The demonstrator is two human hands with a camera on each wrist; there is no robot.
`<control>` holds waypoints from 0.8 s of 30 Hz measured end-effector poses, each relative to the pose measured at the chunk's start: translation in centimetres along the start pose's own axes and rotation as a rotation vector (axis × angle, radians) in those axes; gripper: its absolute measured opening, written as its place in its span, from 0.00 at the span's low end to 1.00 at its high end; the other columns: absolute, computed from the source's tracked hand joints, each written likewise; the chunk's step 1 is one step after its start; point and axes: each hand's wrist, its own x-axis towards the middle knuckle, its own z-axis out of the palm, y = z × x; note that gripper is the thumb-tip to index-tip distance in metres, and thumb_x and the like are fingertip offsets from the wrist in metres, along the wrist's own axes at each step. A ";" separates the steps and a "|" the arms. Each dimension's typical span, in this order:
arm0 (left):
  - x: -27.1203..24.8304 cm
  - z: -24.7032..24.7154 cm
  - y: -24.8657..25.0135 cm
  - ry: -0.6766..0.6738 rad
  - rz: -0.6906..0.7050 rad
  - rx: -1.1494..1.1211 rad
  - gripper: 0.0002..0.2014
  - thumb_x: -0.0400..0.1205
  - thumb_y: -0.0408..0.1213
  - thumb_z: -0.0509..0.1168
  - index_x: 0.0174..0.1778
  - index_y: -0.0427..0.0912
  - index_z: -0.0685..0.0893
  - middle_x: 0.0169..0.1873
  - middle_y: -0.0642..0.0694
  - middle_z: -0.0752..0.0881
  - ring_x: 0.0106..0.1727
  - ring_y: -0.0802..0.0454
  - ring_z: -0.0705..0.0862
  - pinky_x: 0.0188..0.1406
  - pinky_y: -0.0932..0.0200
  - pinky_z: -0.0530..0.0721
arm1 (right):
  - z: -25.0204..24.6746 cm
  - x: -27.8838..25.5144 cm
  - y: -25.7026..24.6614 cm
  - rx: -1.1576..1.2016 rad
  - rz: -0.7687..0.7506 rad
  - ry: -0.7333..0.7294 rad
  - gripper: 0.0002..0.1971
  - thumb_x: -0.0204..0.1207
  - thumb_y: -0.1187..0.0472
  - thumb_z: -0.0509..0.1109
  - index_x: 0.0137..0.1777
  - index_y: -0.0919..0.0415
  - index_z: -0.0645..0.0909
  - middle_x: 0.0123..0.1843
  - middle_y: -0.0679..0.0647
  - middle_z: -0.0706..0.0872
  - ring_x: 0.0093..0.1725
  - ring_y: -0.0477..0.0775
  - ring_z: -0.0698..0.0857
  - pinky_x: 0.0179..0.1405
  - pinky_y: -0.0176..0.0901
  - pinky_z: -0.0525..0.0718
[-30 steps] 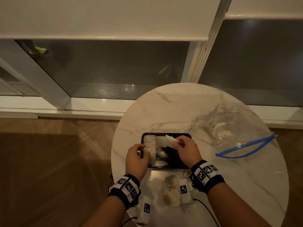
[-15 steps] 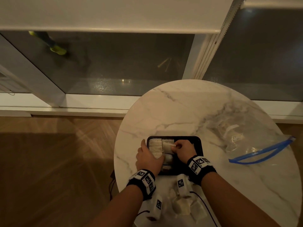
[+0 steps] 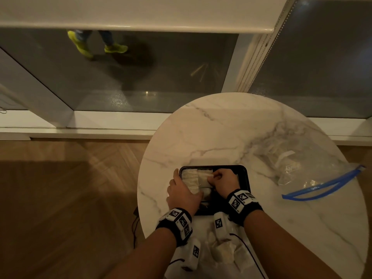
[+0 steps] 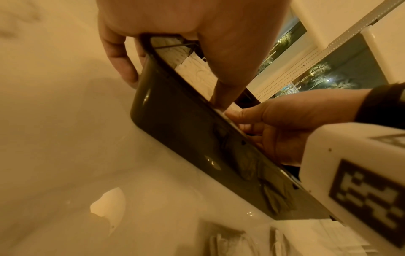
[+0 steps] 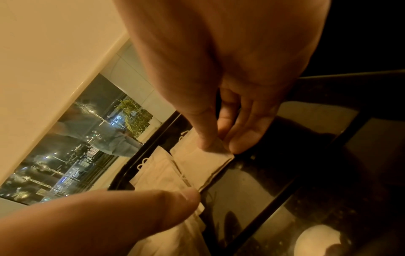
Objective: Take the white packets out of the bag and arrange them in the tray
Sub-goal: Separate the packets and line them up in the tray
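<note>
A black tray (image 3: pixel 244 171) lies on the round marble table (image 3: pixel 211 127). At its far left end white packets (image 3: pixel 189 176) lie side by side. My left hand (image 3: pixel 182 191) rests at the tray's left edge, thumb (image 4: pixel 121 58) outside the wall (image 4: pixel 186 138). Its straight index finger (image 4: pixel 221 93) presses down on the left packets (image 5: pixel 157 171). My right hand (image 3: pixel 216 177) pinches the corner of another white packet (image 5: pixel 201 164) between thumb and fingers (image 5: pixel 238 143), and that packet lies flat on the tray floor beside the first ones.
A clear zip bag (image 3: pixel 302 170) with a blue seal lies at the table's right, a few white packets inside. Several loose packets (image 3: pixel 223 248) sit at the near edge between my wrists. Beyond the window glass stands a person in yellow shoes (image 3: pixel 115 48).
My right hand has lowered its packet into the tray beside the first ones. My left hand has slid onto the left packets. The person in yellow shoes has walked to the right.
</note>
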 end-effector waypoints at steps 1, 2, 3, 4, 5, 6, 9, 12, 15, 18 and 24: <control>0.0 0.0 0.0 -0.001 -0.001 0.001 0.56 0.64 0.55 0.78 0.83 0.53 0.50 0.73 0.45 0.73 0.73 0.41 0.73 0.65 0.37 0.80 | 0.0 0.0 -0.1 0.015 0.002 0.005 0.05 0.71 0.61 0.80 0.40 0.57 0.86 0.32 0.51 0.87 0.36 0.51 0.87 0.45 0.47 0.89; 0.1 -0.1 0.1 -0.002 -0.002 0.002 0.57 0.64 0.55 0.78 0.83 0.53 0.50 0.73 0.45 0.73 0.73 0.41 0.73 0.65 0.37 0.80 | 0.0 0.0 0.0 0.029 0.003 0.012 0.05 0.71 0.61 0.80 0.40 0.57 0.86 0.32 0.51 0.87 0.36 0.50 0.86 0.45 0.46 0.89; 0.1 -0.1 0.1 -0.003 -0.003 0.003 0.57 0.64 0.55 0.78 0.83 0.54 0.50 0.73 0.45 0.72 0.73 0.41 0.73 0.65 0.36 0.80 | 0.0 0.0 -0.1 0.038 0.006 0.015 0.05 0.71 0.62 0.80 0.41 0.58 0.86 0.32 0.51 0.87 0.36 0.50 0.86 0.44 0.45 0.88; 0.1 -0.2 0.2 -0.004 -0.006 0.003 0.57 0.64 0.55 0.78 0.83 0.54 0.50 0.73 0.45 0.72 0.73 0.41 0.73 0.65 0.36 0.80 | 0.0 -0.1 -0.1 0.047 0.008 0.018 0.05 0.71 0.62 0.81 0.40 0.58 0.86 0.32 0.51 0.87 0.36 0.50 0.86 0.43 0.43 0.87; 0.0 -0.2 0.3 -0.005 -0.008 0.003 0.57 0.64 0.55 0.78 0.83 0.53 0.50 0.73 0.45 0.72 0.73 0.41 0.73 0.65 0.36 0.80 | -0.1 -0.2 -0.2 0.058 0.012 0.023 0.05 0.71 0.62 0.81 0.40 0.58 0.86 0.33 0.51 0.87 0.36 0.50 0.86 0.42 0.42 0.87; 0.0 -0.3 0.3 -0.006 -0.010 0.002 0.57 0.64 0.55 0.78 0.83 0.53 0.50 0.74 0.45 0.72 0.73 0.41 0.73 0.65 0.36 0.79 | -0.1 -0.2 -0.2 0.068 0.016 0.032 0.06 0.70 0.62 0.81 0.39 0.58 0.86 0.33 0.51 0.87 0.37 0.50 0.87 0.42 0.41 0.86; -0.1 -0.5 0.5 -0.010 -0.019 0.001 0.56 0.64 0.55 0.78 0.83 0.53 0.51 0.74 0.45 0.72 0.73 0.41 0.72 0.66 0.36 0.79 | -0.4 -0.3 -0.2 0.067 0.030 0.050 0.07 0.70 0.61 0.82 0.41 0.57 0.85 0.35 0.50 0.88 0.38 0.49 0.87 0.43 0.41 0.86; -0.4 -0.7 0.6 -0.004 -0.017 -0.002 0.56 0.64 0.55 0.78 0.83 0.53 0.51 0.75 0.45 0.71 0.73 0.41 0.72 0.67 0.37 0.78 | -0.6 -0.4 -0.1 0.059 0.034 0.076 0.10 0.69 0.59 0.82 0.45 0.56 0.84 0.36 0.49 0.87 0.41 0.50 0.87 0.46 0.42 0.86; -0.6 -1.0 0.6 0.009 -0.006 -0.015 0.56 0.64 0.57 0.78 0.83 0.52 0.51 0.75 0.45 0.71 0.73 0.41 0.72 0.68 0.37 0.77 | -1.0 -0.6 0.1 0.076 0.020 0.100 0.15 0.68 0.57 0.83 0.52 0.58 0.85 0.40 0.50 0.88 0.44 0.52 0.88 0.51 0.47 0.89; -0.9 -1.4 0.5 0.033 0.010 -0.028 0.56 0.64 0.60 0.77 0.83 0.51 0.53 0.75 0.44 0.72 0.73 0.40 0.72 0.68 0.37 0.77 | -1.5 -1.5 0.2 0.193 -0.007 0.111 0.16 0.70 0.58 0.82 0.55 0.58 0.85 0.41 0.52 0.89 0.40 0.52 0.90 0.46 0.49 0.92; -2.4 -2.1 -0.1 0.152 0.091 -0.089 0.51 0.67 0.59 0.78 0.82 0.48 0.62 0.75 0.40 0.72 0.75 0.38 0.68 0.73 0.42 0.70 | -3.8 -4.6 0.7 0.440 -0.089 0.125 0.12 0.77 0.64 0.75 0.60 0.59 0.81 0.40 0.57 0.88 0.38 0.53 0.90 0.35 0.44 0.91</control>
